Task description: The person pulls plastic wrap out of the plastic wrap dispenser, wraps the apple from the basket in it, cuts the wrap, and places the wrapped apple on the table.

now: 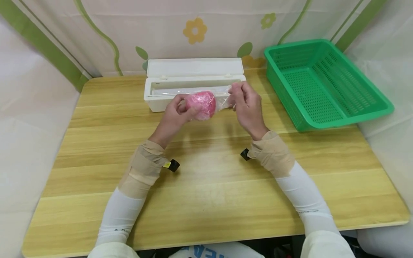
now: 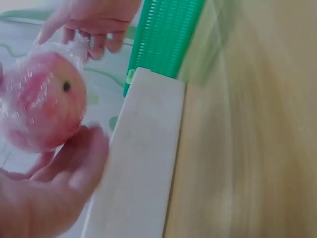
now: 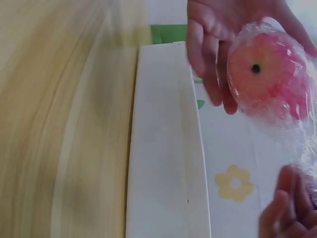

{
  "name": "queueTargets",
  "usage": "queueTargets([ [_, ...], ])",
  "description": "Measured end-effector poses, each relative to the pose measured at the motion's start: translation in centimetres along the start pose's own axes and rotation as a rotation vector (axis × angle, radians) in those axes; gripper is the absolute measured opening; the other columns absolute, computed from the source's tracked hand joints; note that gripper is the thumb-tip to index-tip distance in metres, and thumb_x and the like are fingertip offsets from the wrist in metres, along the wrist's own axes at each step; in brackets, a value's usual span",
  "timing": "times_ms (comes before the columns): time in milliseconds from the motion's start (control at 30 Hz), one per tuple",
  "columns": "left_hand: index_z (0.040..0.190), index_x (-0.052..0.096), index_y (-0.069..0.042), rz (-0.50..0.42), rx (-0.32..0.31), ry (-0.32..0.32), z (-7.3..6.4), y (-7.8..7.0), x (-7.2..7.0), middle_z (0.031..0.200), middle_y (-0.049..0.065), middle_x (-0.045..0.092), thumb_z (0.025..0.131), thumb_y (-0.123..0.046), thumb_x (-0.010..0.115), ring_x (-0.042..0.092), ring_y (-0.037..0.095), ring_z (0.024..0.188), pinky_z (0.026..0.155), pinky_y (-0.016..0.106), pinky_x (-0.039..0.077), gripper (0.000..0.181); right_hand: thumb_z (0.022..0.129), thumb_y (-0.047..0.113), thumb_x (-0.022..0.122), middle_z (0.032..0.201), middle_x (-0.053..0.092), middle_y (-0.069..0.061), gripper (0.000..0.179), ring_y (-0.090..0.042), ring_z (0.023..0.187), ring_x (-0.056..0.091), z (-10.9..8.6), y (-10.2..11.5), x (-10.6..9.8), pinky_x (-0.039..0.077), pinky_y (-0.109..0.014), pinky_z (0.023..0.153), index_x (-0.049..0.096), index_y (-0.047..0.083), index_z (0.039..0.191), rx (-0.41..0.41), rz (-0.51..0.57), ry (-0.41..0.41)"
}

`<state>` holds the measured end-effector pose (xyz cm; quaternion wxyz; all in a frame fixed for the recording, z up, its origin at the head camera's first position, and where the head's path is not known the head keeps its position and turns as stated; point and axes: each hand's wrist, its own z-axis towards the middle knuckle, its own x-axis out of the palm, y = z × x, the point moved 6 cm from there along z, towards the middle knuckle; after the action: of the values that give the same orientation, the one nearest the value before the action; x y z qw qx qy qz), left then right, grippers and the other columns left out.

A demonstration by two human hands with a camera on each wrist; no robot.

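A pink-red apple wrapped in clear cling film is held up above the table. My left hand grips it from the left, fingers and thumb around its side. My right hand pinches the gathered loose end of the film to the right of the fruit. In the left wrist view the wrapped apple shows a dark spot at one end; the right wrist view shows the same spot on the apple. Just behind both hands stands a white cling film box, lid raised, with a roll inside.
A green plastic basket with perforated sides stands at the table's back right. The wooden table stretches out in front of the box. A flower-printed curtain hangs behind, and pale cloth hangs at both sides.
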<state>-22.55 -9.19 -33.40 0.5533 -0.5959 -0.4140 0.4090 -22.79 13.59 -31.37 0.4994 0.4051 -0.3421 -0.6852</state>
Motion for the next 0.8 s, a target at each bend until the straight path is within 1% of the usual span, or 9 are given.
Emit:
queueTargets([
  [133,0.136,0.049,-0.015,0.048,-0.052,0.061,0.0,0.6,0.7,0.144,0.014,0.064,0.098,-0.028,0.074,0.065,0.025,0.131,0.103,0.034,0.059,0.047,0.112,0.023,0.053,0.063,0.057,0.001,0.036,-0.008,0.050,0.054,-0.1,0.4,-0.3,0.049,-0.024,0.046,0.063,-0.005,0.091,-0.113,0.013,-0.109],
  [200,0.143,0.049,-0.015,0.050,-0.068,0.070,0.0,0.7,0.8,0.146,0.012,0.063,0.098,-0.027,0.075,0.064,0.025,0.131,0.102,0.034,0.059,0.054,0.110,0.019,0.056,0.058,0.053,0.002,0.035,-0.005,0.045,0.050,-0.1,0.6,-0.6,0.042,-0.020,0.041,0.064,-0.007,0.088,-0.172,0.001,-0.156],
  [267,0.148,0.048,-0.015,0.024,-0.072,0.066,0.0,0.8,0.9,0.146,0.014,0.063,0.098,-0.026,0.074,0.066,0.025,0.129,0.100,0.033,0.060,0.058,0.109,0.016,0.058,0.054,0.052,-0.001,0.033,-0.002,0.043,0.047,-0.1,0.9,-0.9,0.036,-0.018,0.040,0.066,-0.008,0.087,-0.233,-0.025,-0.197],
  [333,0.147,0.050,-0.011,-0.005,-0.056,0.052,0.1,0.7,0.9,0.143,0.017,0.065,0.099,-0.026,0.073,0.068,0.025,0.123,0.097,0.031,0.061,0.056,0.107,0.012,0.061,0.053,0.053,-0.006,0.030,-0.001,0.044,0.046,-0.1,1.1,-1.0,0.032,-0.017,0.041,0.067,-0.009,0.087,-0.288,-0.050,-0.228],
  [433,0.143,0.056,-0.006,-0.023,-0.016,0.009,0.1,0.6,0.8,0.134,0.017,0.068,0.098,-0.026,0.073,0.070,0.021,0.113,0.092,0.027,0.062,0.052,0.105,0.009,0.064,0.054,0.060,-0.014,0.026,-0.002,0.047,0.052,-0.2,1.3,-1.1,0.034,-0.015,0.044,0.069,-0.010,0.087,-0.349,-0.094,-0.248],
  [500,0.140,0.059,-0.003,-0.022,0.001,-0.022,0.1,0.6,0.6,0.127,0.015,0.070,0.097,-0.026,0.073,0.070,0.017,0.108,0.089,0.025,0.062,0.051,0.105,0.008,0.064,0.056,0.063,-0.017,0.026,-0.007,0.049,0.055,-0.2,1.2,-1.0,0.035,-0.014,0.047,0.070,-0.010,0.087,-0.376,-0.137,-0.249],
  [633,0.141,0.061,-0.001,-0.037,-0.001,-0.057,0.2,0.8,0.5,0.119,0.009,0.070,0.096,-0.024,0.075,0.069,0.014,0.102,0.086,0.022,0.062,0.053,0.105,0.008,0.064,0.057,0.062,-0.016,0.025,-0.019,0.048,0.058,-0.3,1.0,-1.1,0.032,-0.013,0.050,0.068,-0.009,0.087,-0.417,-0.268,-0.264],
  [700,0.141,0.060,0.000,-0.046,-0.002,-0.058,0.2,0.8,0.5,0.119,0.009,0.070,0.096,-0.023,0.075,0.069,0.014,0.102,0.087,0.022,0.062,0.053,0.105,0.009,0.064,0.057,0.060,-0.014,0.025,-0.023,0.048,0.057,-0.4,1.0,-1.1,0.030,-0.015,0.051,0.067,-0.008,0.087,-0.431,-0.334,-0.275],
  [800,0.139,0.061,0.000,-0.049,0.007,-0.056,0.2,0.8,0.5,0.119,0.010,0.070,0.096,-0.021,0.075,0.070,0.014,0.102,0.087,0.023,0.062,0.050,0.105,0.010,0.064,0.057,0.057,-0.013,0.025,-0.025,0.048,0.055,-0.5,1.2,-1.1,0.031,-0.023,0.051,0.065,-0.006,0.087,-0.445,-0.417,-0.276],
])
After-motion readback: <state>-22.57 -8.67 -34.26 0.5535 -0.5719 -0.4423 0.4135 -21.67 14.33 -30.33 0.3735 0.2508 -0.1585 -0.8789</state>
